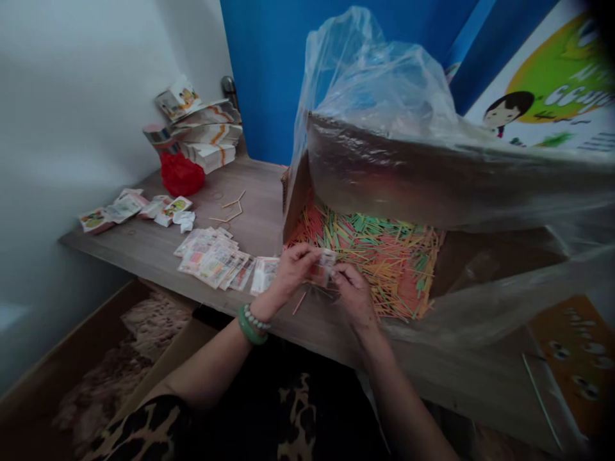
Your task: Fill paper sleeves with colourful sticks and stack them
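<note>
Between my two hands is a small clear printed packet (323, 267) with something reddish inside. My left hand (294, 267) pinches its left side; a green bangle and a beaded bracelet circle that wrist. The fingers of my right hand (354, 291) close on the packet's right edge. Just behind them lies a lined cardboard box (294, 211) on its side, filled with loose thin coloured sticks (375, 259) in red, green, yellow and orange. Similar flat packets (211, 256) lie overlapped in a row left of my left hand. One loose pink stick (299, 303) rests by the table's front edge.
Small printed packs (123, 206), a red plastic bag (181, 174) and stacked paper bundles (211, 137) stand at the table's left back. Clear plastic sheeting (384, 83) drapes over the box. Below left, an open carton (144, 346) holds many packets. Several bent sticks (235, 206) lie mid-table.
</note>
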Available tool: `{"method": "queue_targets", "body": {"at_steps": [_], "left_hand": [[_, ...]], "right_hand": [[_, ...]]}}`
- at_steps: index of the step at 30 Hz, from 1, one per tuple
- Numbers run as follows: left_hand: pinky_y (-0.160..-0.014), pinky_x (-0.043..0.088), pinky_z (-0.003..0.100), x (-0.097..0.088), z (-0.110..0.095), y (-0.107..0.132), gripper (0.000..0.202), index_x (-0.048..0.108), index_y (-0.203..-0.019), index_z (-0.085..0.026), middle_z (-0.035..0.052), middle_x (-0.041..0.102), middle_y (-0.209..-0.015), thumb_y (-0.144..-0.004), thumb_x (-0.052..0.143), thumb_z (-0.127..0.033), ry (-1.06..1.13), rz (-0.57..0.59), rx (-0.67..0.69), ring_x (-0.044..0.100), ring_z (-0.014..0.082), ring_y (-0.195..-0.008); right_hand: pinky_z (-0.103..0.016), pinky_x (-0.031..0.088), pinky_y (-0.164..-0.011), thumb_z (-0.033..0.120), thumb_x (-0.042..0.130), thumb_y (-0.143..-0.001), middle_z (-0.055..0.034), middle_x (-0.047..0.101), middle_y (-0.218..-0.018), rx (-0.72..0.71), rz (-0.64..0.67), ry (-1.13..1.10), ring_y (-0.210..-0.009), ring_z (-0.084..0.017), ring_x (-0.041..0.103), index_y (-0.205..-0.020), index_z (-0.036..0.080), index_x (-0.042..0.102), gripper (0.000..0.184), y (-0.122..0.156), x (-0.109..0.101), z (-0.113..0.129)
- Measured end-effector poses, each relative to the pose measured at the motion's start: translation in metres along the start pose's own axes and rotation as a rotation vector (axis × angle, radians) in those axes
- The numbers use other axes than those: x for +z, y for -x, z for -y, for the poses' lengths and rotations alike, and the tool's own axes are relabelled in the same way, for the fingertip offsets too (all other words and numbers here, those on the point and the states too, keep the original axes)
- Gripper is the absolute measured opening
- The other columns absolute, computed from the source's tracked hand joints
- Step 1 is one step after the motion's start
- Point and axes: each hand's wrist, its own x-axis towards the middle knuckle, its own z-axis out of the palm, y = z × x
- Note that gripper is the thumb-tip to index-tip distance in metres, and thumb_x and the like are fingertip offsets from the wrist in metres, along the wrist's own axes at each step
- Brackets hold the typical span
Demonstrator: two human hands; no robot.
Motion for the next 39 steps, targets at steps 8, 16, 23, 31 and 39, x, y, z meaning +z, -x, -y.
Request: {"method": "queue_targets", "body": {"at_steps": [8,16,23,31,39], "left_hand": [[-0.07,0.044,0.028,-0.148,-0.002,0.017,0.01,0.067,-0.082,-0.019,0.0002,0.062,-0.072,-0.082,0.057,-0.019,-0.727,-0.551,0.018,0.055,0.0168,-0.071],[-0.093,0.043,0.049,-0.151,0.008,0.041,0.035,0.069,-0.117,-0.015,0.0207,0.065,-0.123,-0.096,0.047,-0.031,-1.395,-0.53,0.035,0.059,0.0357,-0.109],[-0.073,0.047,0.034,-0.084,0.035,0.078,0.033,0.069,-0.111,-0.017,0.0147,0.07,-0.11,-0.1,0.039,-0.021,-1.413,-0.136,-0.089,0.065,0.0263,-0.089],[-0.078,0.049,0.04,-0.086,0.023,0.078,0.033,0.069,-0.115,-0.011,0.0213,0.066,-0.112,-0.099,0.042,-0.019,-1.419,-0.044,-0.248,0.066,0.035,-0.1],[-0.095,0.046,0.048,-0.064,0.029,0.097,0.041,0.062,-0.133,-0.018,0.0186,0.066,-0.113,-0.097,0.043,-0.014,-1.495,0.118,-0.07,0.063,0.0332,-0.104]], "right_hand": [[-0.038,0.046,-0.092,0.007,0.048,-0.09,-0.009,0.068,-0.113,-0.276,0.517,0.772,-0.108,-0.025,0.057,-0.106,0.022,0.071,0.032,0.036,0.051,-0.003],[-0.042,0.047,-0.094,0.008,0.044,-0.096,-0.012,0.067,-0.114,-0.266,0.538,1.116,-0.11,-0.028,0.058,-0.106,0.019,0.069,0.029,0.033,0.056,-0.003],[-0.041,0.049,-0.097,0.034,0.052,-0.101,-0.0178,0.065,-0.126,0.001,0.38,1.111,-0.117,-0.03,0.062,-0.12,0.015,0.066,0.031,0.0,0.103,0.017],[-0.041,0.049,-0.096,0.038,0.06,-0.096,-0.021,0.065,-0.127,0.052,0.318,1.198,-0.117,-0.032,0.063,-0.126,0.012,0.062,0.04,0.001,0.127,0.018],[-0.042,0.048,-0.093,0.037,0.058,-0.097,-0.0207,0.066,-0.12,0.093,0.349,1.27,-0.112,-0.033,0.064,-0.115,0.012,0.065,0.032,0.026,0.09,0.017]]}}
